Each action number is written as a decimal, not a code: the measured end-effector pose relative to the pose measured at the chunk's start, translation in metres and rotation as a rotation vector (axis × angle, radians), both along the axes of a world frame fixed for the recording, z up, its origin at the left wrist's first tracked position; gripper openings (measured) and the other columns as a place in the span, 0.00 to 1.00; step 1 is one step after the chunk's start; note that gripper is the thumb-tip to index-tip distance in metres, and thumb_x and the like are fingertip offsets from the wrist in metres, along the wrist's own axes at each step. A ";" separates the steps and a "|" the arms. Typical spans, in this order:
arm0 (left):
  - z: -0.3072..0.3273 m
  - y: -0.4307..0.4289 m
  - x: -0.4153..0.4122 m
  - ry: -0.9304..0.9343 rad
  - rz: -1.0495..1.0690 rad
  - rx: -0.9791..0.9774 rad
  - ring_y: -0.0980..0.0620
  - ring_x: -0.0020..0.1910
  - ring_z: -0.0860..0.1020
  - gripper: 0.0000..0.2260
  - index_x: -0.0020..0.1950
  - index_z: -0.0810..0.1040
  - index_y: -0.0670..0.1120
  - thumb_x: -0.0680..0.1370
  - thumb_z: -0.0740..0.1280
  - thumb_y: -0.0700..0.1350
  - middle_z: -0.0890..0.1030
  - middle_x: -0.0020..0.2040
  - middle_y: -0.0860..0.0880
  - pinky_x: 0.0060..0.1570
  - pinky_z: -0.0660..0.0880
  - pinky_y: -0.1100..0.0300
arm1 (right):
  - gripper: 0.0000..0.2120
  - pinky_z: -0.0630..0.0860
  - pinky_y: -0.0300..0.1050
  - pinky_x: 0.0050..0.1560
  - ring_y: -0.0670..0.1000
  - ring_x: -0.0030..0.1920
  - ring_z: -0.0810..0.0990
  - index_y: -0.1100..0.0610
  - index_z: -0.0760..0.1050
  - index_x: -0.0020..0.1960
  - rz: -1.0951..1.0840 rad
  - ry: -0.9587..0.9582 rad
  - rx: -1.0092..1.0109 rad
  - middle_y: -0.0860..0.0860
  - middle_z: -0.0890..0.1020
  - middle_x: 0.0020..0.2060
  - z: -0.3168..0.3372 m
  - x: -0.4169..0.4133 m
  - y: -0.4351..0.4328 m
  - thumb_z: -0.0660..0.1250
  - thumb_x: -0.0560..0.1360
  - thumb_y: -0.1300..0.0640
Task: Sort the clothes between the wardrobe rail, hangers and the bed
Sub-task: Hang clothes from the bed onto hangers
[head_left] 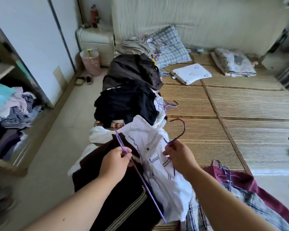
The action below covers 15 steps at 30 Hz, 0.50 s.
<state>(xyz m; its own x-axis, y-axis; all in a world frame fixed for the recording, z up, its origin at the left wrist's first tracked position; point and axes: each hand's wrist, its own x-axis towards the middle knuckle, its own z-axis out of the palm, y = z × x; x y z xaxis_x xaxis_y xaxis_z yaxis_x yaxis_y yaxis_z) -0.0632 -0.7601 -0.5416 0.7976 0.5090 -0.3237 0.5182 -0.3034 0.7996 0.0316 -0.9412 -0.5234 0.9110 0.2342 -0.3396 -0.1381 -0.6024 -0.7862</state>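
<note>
Hanger (140, 177), purple wire: bar pinched by left hand (115, 162), hook neck by right hand (178, 155), long axis far-left to near-right across shirt (150, 135) on bed (223, 130) edge, between hands.

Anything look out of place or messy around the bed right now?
Yes: loose hangers lie tangled on the mat beside the black pile, and a clothes heap sits jumbled in the open wardrobe. Nothing looks damaged.

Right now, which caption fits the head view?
Left hand grips a purple hanger bar, right hand pinches a hanger hook, over a white shirt on the bed.
</note>
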 end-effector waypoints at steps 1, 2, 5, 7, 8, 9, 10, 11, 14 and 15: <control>0.001 0.005 -0.007 -0.003 0.033 -0.034 0.55 0.34 0.83 0.08 0.41 0.78 0.53 0.77 0.66 0.41 0.83 0.42 0.50 0.44 0.79 0.58 | 0.03 0.73 0.45 0.40 0.51 0.41 0.80 0.55 0.74 0.46 -0.020 -0.036 -0.012 0.46 0.83 0.38 0.007 0.000 -0.001 0.62 0.78 0.57; 0.002 0.009 -0.013 -0.001 0.060 -0.043 0.55 0.32 0.83 0.10 0.41 0.77 0.53 0.78 0.64 0.40 0.83 0.41 0.50 0.44 0.79 0.57 | 0.04 0.73 0.45 0.39 0.52 0.41 0.81 0.55 0.73 0.47 -0.035 -0.073 -0.019 0.45 0.82 0.37 0.014 -0.001 -0.002 0.61 0.78 0.57; 0.007 0.016 -0.021 -0.018 0.157 -0.076 0.52 0.30 0.83 0.10 0.42 0.75 0.53 0.80 0.60 0.40 0.80 0.39 0.48 0.41 0.78 0.54 | 0.04 0.70 0.42 0.33 0.51 0.38 0.80 0.53 0.72 0.47 -0.086 -0.187 -0.045 0.44 0.81 0.35 0.038 0.000 -0.004 0.59 0.79 0.56; 0.019 0.016 -0.021 -0.049 0.234 -0.097 0.50 0.30 0.83 0.09 0.42 0.73 0.50 0.80 0.59 0.40 0.78 0.37 0.47 0.39 0.78 0.53 | 0.03 0.68 0.40 0.32 0.49 0.36 0.78 0.51 0.71 0.47 -0.116 -0.273 -0.059 0.43 0.81 0.34 0.059 0.002 -0.006 0.59 0.79 0.56; 0.025 0.017 -0.020 -0.074 0.271 -0.099 0.49 0.30 0.83 0.09 0.41 0.73 0.50 0.79 0.59 0.40 0.78 0.35 0.47 0.40 0.79 0.52 | 0.04 0.67 0.40 0.31 0.48 0.36 0.78 0.50 0.71 0.47 -0.130 -0.316 -0.069 0.42 0.80 0.33 0.071 0.004 -0.008 0.59 0.79 0.55; 0.033 0.017 -0.020 -0.107 0.291 -0.092 0.50 0.29 0.82 0.09 0.41 0.73 0.50 0.79 0.59 0.40 0.78 0.34 0.48 0.42 0.79 0.52 | 0.04 0.66 0.39 0.30 0.47 0.35 0.78 0.50 0.71 0.47 -0.145 -0.358 -0.078 0.42 0.80 0.33 0.085 0.006 -0.010 0.59 0.79 0.55; 0.044 0.017 -0.021 -0.121 0.284 -0.071 0.52 0.27 0.82 0.09 0.42 0.72 0.51 0.79 0.59 0.40 0.79 0.34 0.48 0.41 0.77 0.54 | 0.04 0.65 0.39 0.29 0.46 0.35 0.77 0.50 0.71 0.47 -0.160 -0.395 -0.084 0.42 0.80 0.33 0.099 0.008 -0.013 0.59 0.79 0.55; 0.055 0.017 -0.022 -0.133 0.264 -0.037 0.55 0.26 0.81 0.09 0.42 0.72 0.51 0.79 0.58 0.41 0.80 0.35 0.49 0.38 0.75 0.56 | 0.05 0.65 0.38 0.27 0.45 0.34 0.76 0.50 0.71 0.46 -0.177 -0.429 -0.087 0.42 0.79 0.32 0.116 0.012 -0.016 0.58 0.79 0.55; 0.085 0.018 -0.026 -0.180 0.217 -0.034 0.55 0.27 0.81 0.08 0.45 0.74 0.51 0.80 0.58 0.41 0.80 0.41 0.50 0.35 0.76 0.57 | 0.05 0.64 0.37 0.26 0.47 0.34 0.77 0.49 0.73 0.49 -0.212 -0.523 -0.090 0.43 0.80 0.33 0.168 0.024 -0.023 0.58 0.79 0.54; 0.094 0.019 -0.025 -0.186 0.201 -0.053 0.54 0.27 0.82 0.08 0.46 0.74 0.49 0.80 0.58 0.41 0.80 0.43 0.49 0.32 0.77 0.60 | 0.06 0.64 0.38 0.27 0.48 0.35 0.77 0.49 0.73 0.50 -0.202 -0.550 -0.098 0.44 0.81 0.35 0.186 0.027 -0.025 0.58 0.79 0.54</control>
